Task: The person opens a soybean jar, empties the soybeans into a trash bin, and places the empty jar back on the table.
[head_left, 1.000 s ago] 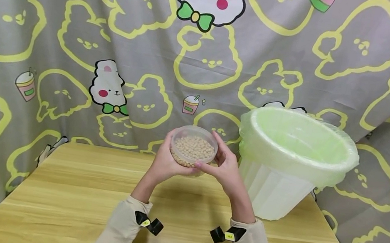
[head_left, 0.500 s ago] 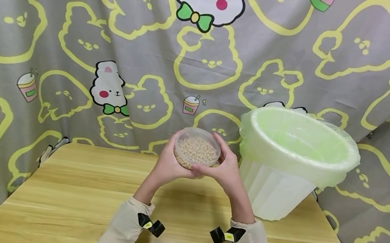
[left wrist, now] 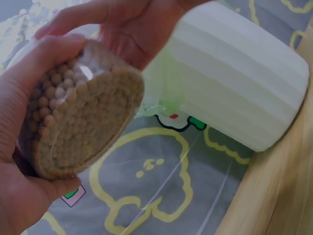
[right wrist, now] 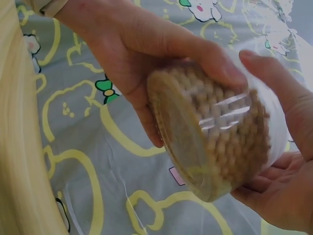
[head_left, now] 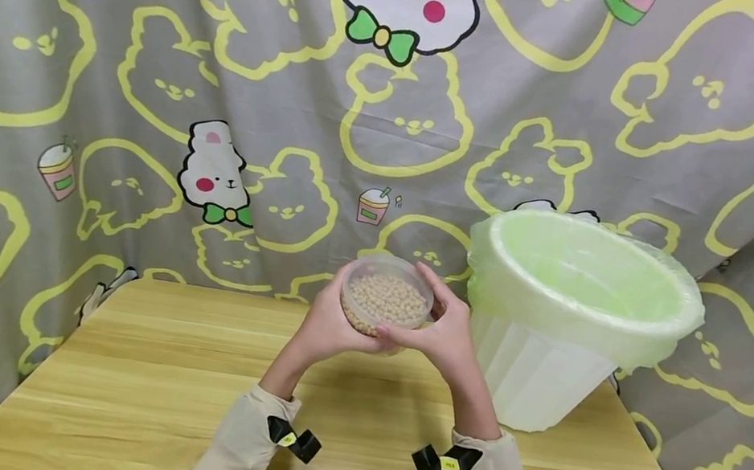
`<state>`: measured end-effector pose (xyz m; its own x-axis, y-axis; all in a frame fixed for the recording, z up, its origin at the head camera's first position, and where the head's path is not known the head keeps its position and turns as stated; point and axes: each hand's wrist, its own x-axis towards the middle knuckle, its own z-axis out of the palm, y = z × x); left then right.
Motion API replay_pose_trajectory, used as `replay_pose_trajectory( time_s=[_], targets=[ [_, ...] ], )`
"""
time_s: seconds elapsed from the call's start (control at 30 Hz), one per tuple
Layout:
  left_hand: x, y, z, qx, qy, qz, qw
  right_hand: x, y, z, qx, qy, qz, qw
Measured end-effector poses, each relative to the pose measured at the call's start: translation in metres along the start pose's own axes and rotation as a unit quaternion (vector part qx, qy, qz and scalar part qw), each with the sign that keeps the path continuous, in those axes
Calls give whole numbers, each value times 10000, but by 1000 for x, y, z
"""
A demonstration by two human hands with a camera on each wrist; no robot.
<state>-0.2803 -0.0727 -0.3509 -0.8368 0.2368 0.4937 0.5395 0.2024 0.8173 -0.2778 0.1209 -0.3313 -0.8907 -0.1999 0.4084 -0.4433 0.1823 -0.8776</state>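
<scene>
A clear round tub [head_left: 388, 293] of small beige balls is held up above the table between both hands. My left hand [head_left: 328, 317] grips its left side, thumb along the near wall and fingers beneath. On the other side my right hand [head_left: 444, 322] holds the rim and wall, with its thumb across the front. In the left wrist view the tub [left wrist: 88, 112] is tilted and its base shows, packed with balls. The right wrist view has the same tub [right wrist: 210, 132], balls filling much of it below a bare upper wall. No lid shows on top.
To the right stands a white ribbed bin [head_left: 539, 373] lined with a pale green bag [head_left: 577, 314] folded over its rim. Under the hands lies a wooden table [head_left: 179, 384]. A grey patterned curtain [head_left: 279, 107] hangs behind it.
The tub and both hands have shifted slightly right and down in the head view. Both hands keep their hold. The head view itself has moved a little.
</scene>
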Motion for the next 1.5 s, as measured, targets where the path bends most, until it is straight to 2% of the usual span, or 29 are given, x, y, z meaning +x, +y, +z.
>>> replay_pose_trajectory(
  time_s=[0.13, 0.3, 0.47, 0.53, 0.67, 0.83, 0.93, 1.03, 1.2, 1.4, 1.5],
  targets=[
    [-2, -2, -6, -169, -243, 70, 9995, 1, 13, -4, 47, -281, -160, 9995],
    [1, -5, -13, -339, -481, 449, 9973, 4, 19, -8, 10, -708, -423, 9966],
    [0, -9, -17, -331, -423, 395, 9978, 5, 19, -6, 85, -1015, -238, 9945],
    [3, -18, -17, -262, -221, 382, 9987, 5, 15, -4, 180, -936, -198, 9952],
    [9, -35, -12, -35, 327, 407, 9986, 5, 8, 2, 192, -463, -195, 9986],
    [6, -37, -3, 442, 717, 386, 9957, 2, 12, 14, -239, -53, 158, 9996],
    [5, -36, -1, 556, 710, 341, 9953, 2, 14, 18, -449, 149, 320, 9984],
    [4, -27, -2, 455, 581, 342, 9967, 3, 16, 19, -499, 265, 199, 9982],
    [-1, -10, -7, 86, 327, 296, 9990, 3, 16, 14, -481, 102, -80, 9988],
    [0, -4, -7, -29, 299, 309, 9991, 1, 0, 11, -533, -92, -39, 9985],
    [-1, -6, -7, -160, 144, 273, 9994, -4, -12, 11, -476, -108, -37, 9988]
  ],
)
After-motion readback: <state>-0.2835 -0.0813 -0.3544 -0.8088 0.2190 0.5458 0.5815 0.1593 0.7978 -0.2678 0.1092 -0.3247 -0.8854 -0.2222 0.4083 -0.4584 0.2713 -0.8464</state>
